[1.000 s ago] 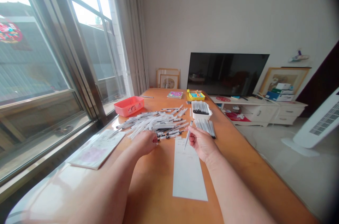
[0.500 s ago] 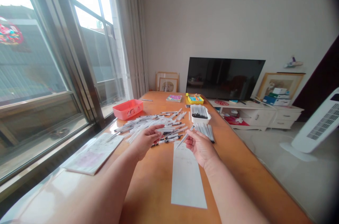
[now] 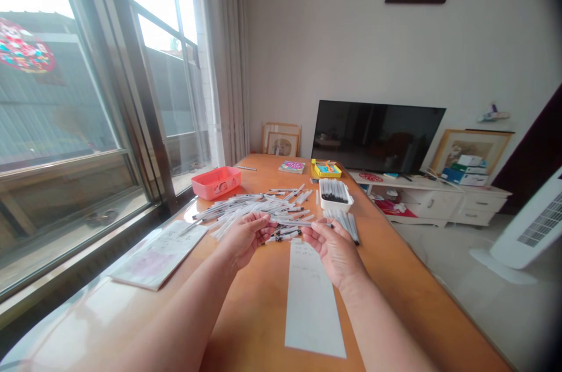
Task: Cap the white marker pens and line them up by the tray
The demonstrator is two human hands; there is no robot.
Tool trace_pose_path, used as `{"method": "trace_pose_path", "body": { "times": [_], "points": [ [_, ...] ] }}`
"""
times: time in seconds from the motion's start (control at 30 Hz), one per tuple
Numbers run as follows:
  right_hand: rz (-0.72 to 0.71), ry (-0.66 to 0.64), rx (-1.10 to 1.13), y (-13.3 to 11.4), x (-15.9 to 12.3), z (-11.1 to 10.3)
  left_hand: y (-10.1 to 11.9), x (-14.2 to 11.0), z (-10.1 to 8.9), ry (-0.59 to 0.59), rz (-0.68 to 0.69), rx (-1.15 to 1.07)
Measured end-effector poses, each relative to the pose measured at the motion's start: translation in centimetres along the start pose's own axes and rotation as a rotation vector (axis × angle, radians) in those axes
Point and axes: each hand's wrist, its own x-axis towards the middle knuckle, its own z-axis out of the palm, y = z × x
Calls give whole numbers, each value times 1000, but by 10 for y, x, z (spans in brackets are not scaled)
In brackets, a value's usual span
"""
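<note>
A slim white pen with a dark end lies level between my two hands above the table. My right hand is closed around its right end, thumb and fingers pinching it. At the other end, the fingertips of my left hand are pinched together on the pen's left tip, partly hiding it. Behind the hands spreads a loose heap of white pens with black parts. A long strip of paper with faint writing lies below my right hand.
A white tray of pens stands at right, beside a row of pens. Farther back are a red basket, a booklet and a yellow box. A notebook lies at left on the wooden table.
The pen in my right hand has swung from slanting to level. My left hand has come to its other end. The view has shifted slightly, showing more of the clock.
</note>
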Motion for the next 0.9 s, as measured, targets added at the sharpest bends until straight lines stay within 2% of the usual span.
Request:
{"method": "trace_pose_path", "body": {
  "times": [0.47, 0.63, 0.9],
  "points": [
    [-59, 3, -90, 1, -7, 7, -3, -4, 5, -18, 27, 83],
    [-64, -61, -175, -1, -15, 11, -3, -5, 6, -17, 62, 136],
    [-14, -199, -470, 8, -18, 15, -8, 2, 3, 78, 154, 186]
  ]
}}
